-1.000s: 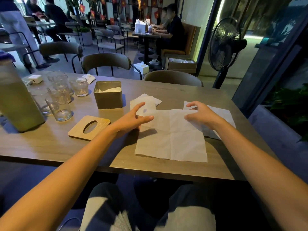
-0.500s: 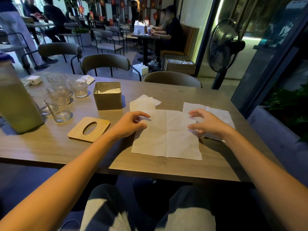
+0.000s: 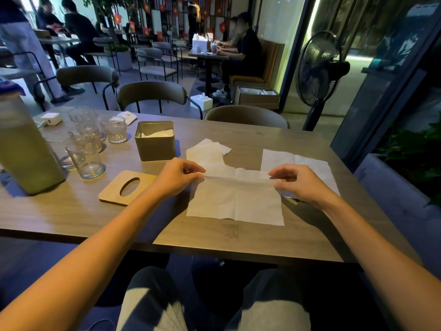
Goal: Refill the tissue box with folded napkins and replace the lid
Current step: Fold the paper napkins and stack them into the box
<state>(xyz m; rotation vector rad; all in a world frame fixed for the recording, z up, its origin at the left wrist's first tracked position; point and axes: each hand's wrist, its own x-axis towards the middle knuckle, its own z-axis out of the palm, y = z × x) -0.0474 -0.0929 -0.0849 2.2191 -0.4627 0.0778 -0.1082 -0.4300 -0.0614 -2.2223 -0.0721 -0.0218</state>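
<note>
A white napkin (image 3: 235,201) lies unfolded on the wooden table (image 3: 71,211) in front of me. My left hand (image 3: 175,179) pinches its far left corner and my right hand (image 3: 298,183) pinches its far right corner, lifting the far edge toward me. The open olive tissue box (image 3: 155,145) stands behind my left hand with white napkins inside. Its wooden lid (image 3: 127,188) with an oval hole lies flat left of my left hand. A folded napkin (image 3: 206,152) lies beyond the held one, and another unfolded napkin (image 3: 310,163) lies under my right hand.
Several drinking glasses (image 3: 87,151) and a tall pitcher (image 3: 26,149) of pale liquid stand at the table's left. A small white box (image 3: 51,118) sits at the far left. Chairs (image 3: 247,115) line the far side, a standing fan (image 3: 317,70) is at the right.
Both hands went from lying flat on the napkin to pinching its far corners, and the far edge has come up and toward me.
</note>
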